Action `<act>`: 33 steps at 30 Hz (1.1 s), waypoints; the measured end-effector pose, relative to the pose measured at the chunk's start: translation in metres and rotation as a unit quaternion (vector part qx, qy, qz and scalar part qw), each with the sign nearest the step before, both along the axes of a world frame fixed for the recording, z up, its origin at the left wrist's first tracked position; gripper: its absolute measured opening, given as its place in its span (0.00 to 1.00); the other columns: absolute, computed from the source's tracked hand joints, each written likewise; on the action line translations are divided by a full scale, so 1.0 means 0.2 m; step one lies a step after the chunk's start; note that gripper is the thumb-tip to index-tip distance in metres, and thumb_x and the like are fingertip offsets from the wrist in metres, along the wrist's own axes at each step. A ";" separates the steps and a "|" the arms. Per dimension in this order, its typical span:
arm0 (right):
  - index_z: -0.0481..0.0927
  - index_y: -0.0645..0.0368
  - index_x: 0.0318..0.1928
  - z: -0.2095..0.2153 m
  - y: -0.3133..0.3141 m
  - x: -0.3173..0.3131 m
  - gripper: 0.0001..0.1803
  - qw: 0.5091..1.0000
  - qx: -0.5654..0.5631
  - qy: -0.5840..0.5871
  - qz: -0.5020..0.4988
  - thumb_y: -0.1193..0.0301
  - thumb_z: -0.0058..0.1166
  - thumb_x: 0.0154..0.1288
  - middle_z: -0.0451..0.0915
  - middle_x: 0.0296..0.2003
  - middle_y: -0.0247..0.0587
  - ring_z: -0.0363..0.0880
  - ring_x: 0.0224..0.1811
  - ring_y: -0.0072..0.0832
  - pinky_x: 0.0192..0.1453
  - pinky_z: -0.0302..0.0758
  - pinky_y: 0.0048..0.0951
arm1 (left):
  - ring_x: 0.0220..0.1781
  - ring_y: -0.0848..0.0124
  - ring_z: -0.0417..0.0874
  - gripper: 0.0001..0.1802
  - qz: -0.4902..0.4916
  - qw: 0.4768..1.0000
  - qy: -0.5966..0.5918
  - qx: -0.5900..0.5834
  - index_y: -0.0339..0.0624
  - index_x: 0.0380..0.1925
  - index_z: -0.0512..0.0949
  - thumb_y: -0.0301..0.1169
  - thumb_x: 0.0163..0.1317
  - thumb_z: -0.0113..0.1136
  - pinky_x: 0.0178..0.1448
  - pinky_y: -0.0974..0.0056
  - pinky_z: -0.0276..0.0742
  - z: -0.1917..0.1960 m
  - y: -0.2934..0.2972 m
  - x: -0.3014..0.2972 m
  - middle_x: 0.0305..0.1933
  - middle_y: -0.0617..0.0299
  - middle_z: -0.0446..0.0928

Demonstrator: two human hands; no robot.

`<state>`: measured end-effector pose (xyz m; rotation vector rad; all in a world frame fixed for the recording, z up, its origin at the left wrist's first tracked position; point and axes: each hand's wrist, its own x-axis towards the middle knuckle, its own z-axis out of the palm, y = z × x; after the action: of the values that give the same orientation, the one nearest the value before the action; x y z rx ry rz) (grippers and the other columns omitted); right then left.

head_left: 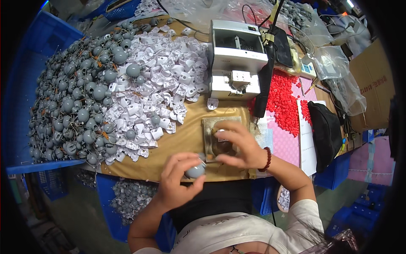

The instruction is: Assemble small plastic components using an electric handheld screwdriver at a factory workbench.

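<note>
Beyond the held ball (195, 171) sprawl white parts (163, 76).

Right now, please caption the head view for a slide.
Left fingers hold a grey ball; right fingers curve over a square block.

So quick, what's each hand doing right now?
Left hand: closed, holding a grey ball.
Right hand: can't tell whether it holds the small white piece.

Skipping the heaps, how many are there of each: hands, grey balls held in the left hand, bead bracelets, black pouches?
Left hand and right hand: 2
Held grey ball: 1
Bead bracelet: 1
Black pouch: 1
Total: 5
</note>
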<state>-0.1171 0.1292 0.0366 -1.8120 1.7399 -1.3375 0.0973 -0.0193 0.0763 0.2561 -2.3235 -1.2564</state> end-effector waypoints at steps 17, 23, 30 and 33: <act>0.82 0.58 0.50 -0.06 0.08 -0.07 0.19 0.983 0.061 0.167 -0.037 0.77 0.64 0.56 0.80 0.34 0.41 0.82 0.35 0.38 0.35 0.81 0.32 | 0.49 0.66 0.80 0.22 0.055 0.949 -0.075 0.301 0.37 0.52 0.75 0.25 0.59 0.72 0.52 0.64 0.78 -0.39 0.19 -0.22 0.48 0.57 0.76; 0.83 0.58 0.48 -0.09 0.04 -0.09 0.20 0.954 0.090 0.285 -0.033 0.72 0.64 0.53 0.78 0.35 0.36 0.78 0.34 0.32 0.31 0.77 0.32 | 0.47 0.73 0.82 0.23 0.041 0.978 -0.112 0.169 0.34 0.55 0.73 0.19 0.61 0.70 0.49 0.68 0.82 -0.41 0.12 -0.26 0.52 0.59 0.73; 0.82 0.60 0.51 -0.04 0.06 -0.07 0.21 0.927 0.141 0.347 -0.001 0.68 0.59 0.56 0.75 0.38 0.37 0.77 0.39 0.33 0.35 0.79 0.33 | 0.48 0.64 0.82 0.22 0.032 0.986 -0.113 0.122 0.35 0.53 0.75 0.21 0.58 0.69 0.51 0.63 0.82 -0.35 0.10 -0.29 0.52 0.54 0.74; 0.81 0.62 0.52 -0.05 0.07 -0.06 0.22 0.926 0.152 0.346 0.001 0.69 0.58 0.55 0.75 0.39 0.39 0.78 0.41 0.34 0.37 0.81 0.33 | 0.53 0.55 0.79 0.21 0.035 0.994 -0.092 0.046 0.36 0.52 0.77 0.20 0.57 0.65 0.56 0.56 0.79 -0.31 0.09 -0.31 0.52 0.51 0.74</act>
<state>-0.1286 0.1436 0.0271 -2.2338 2.1085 -0.3734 0.0348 -0.0003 0.0144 0.5004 -2.3883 -1.3584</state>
